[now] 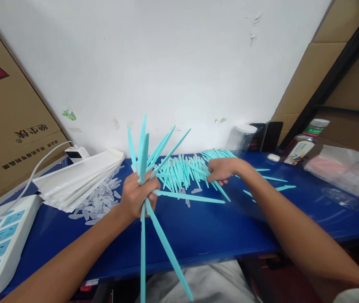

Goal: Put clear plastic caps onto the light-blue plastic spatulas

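Note:
My left hand [140,191] is closed around a bunch of slim turquoise plastic sticks [167,244] with tapered ends, which look like eyebrow razors. They fan out upward, to the right and down toward me; their gripped ends are hidden in my fist. Farther right, my right hand [222,169] reaches to the edge of a heap of the same razors [179,174], its fingers pinched on one whose long end [222,191] points toward me. More razors [219,154] lie behind that hand. Small translucent covers [99,200] are piled left of my left hand.
White plastic bags [78,179] lie stacked on the blue table [204,235]. A power strip [5,240] and a cabled white device [76,153] are at left. A clear jar [242,139], phones [271,136], a bottle [304,141] and a plastic container [340,168] stand at right. Cardboard flanks both sides.

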The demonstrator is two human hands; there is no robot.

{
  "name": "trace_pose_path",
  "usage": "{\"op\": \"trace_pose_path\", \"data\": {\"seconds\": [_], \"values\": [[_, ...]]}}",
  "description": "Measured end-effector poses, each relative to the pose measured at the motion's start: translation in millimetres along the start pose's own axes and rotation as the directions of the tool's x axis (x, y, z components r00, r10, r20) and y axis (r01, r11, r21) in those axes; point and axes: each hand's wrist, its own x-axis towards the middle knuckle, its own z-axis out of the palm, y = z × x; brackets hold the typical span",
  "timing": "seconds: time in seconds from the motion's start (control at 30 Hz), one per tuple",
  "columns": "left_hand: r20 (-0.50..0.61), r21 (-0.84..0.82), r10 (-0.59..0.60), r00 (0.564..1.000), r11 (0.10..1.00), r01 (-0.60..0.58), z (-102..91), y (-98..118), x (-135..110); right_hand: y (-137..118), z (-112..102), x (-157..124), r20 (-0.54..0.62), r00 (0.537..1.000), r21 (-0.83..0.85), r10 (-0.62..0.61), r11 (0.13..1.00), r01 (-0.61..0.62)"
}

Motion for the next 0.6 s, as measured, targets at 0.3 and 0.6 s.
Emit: {"op": "trace_pose_path", "data": {"seconds": [0.3,0.6], "values": [[0.022,0.011,-0.002,1.0,1.0,0.002,-3.9,5.6,7.0,-5.4,4.1,8.6,-0.037,0.999,0.178,0.027,0.984,-0.02],[0.013,0.014,-0.002,1.0,1.0,0.002,-2.5,3.6,4.6,1.0,1.8,8.0,-0.056,0.998,0.198,0.011,0.98,0.0]]}}
